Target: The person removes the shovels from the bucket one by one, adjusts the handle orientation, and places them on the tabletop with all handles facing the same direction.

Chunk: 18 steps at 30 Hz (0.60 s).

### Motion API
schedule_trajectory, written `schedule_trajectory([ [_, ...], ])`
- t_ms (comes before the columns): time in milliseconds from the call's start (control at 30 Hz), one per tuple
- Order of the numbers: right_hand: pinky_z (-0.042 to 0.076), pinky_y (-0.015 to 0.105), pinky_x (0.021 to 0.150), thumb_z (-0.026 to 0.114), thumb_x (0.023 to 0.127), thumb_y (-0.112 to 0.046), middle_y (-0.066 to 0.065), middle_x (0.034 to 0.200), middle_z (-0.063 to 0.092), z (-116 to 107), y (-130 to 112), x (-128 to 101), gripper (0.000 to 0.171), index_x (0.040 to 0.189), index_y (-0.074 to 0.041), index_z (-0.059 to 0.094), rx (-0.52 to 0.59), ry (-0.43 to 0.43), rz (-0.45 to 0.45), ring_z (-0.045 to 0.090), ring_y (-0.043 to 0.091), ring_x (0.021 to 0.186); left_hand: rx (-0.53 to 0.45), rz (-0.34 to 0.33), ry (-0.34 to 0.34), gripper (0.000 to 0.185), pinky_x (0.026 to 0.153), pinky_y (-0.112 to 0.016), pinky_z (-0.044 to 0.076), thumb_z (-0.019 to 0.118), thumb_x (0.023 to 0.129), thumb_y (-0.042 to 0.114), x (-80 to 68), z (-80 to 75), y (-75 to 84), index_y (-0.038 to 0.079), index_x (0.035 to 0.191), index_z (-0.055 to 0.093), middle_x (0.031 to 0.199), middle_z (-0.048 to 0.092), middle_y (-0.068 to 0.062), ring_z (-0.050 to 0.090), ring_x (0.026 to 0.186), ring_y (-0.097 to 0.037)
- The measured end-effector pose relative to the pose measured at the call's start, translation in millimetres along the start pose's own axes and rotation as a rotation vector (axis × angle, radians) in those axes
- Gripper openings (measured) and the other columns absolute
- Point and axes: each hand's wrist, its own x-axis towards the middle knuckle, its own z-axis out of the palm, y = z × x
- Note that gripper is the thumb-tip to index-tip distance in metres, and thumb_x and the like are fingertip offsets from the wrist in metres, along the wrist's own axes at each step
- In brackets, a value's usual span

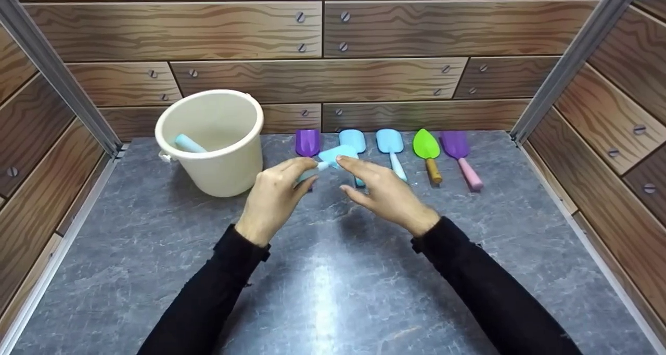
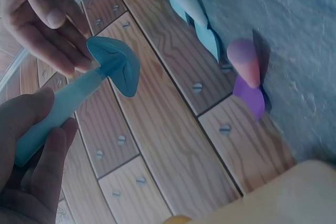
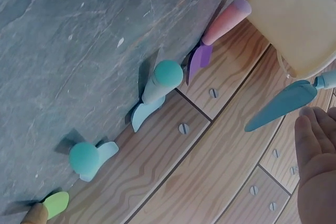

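A small light blue trowel [image 1: 339, 153] is held up above the table, its blade pointing right. My left hand [image 1: 270, 196] grips its pale handle [image 2: 60, 106] between thumb and fingers. On the other side, my right hand [image 1: 387, 191] has its fingers extended, with fingertips right at the blade [image 3: 286, 103]; it grips nothing. Behind the hands lies a row of toy shovels: a purple one [image 1: 307, 141] partly hidden by the left hand, two light blue ones [image 1: 352, 137], a green trowel [image 1: 426, 144] with a brown handle, and a purple shovel [image 1: 456, 144] with a pink handle.
A cream bucket [image 1: 229, 175] stands at the back left, with a light blue handle [image 1: 189, 143] showing inside it. Wood-patterned walls [image 1: 395, 79] with metal corner posts enclose the grey table [image 1: 333, 292] at the back and sides.
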Motion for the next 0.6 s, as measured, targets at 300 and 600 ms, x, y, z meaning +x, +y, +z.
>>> schedule_trajectory([
  [300,0.068,0.049,0.119,0.084,0.109,-0.009,0.021,0.155,0.078,7.7,-1.5,4.0,0.051,0.158,0.000,0.070,0.025,0.045,-0.055,0.079,0.039,0.140,-0.092,-0.001,-0.016,0.023,0.103,-0.039,0.074,0.090,0.103,0.010,-1.2,8.7,3.7,0.003,0.124,0.085,0.121,0.090,-0.014,0.090,0.114,-0.032],
  [600,0.071,0.045,0.112,0.086,0.105,-0.001,0.012,0.134,0.087,15.1,0.6,5.8,0.030,0.134,-0.007,0.080,0.099,0.113,-0.097,0.084,0.032,0.126,-0.165,-0.031,-0.052,0.024,0.097,-0.036,0.075,0.091,0.103,0.012,-1.5,11.0,8.9,0.003,0.125,0.086,0.119,0.091,-0.013,0.090,0.109,-0.028],
])
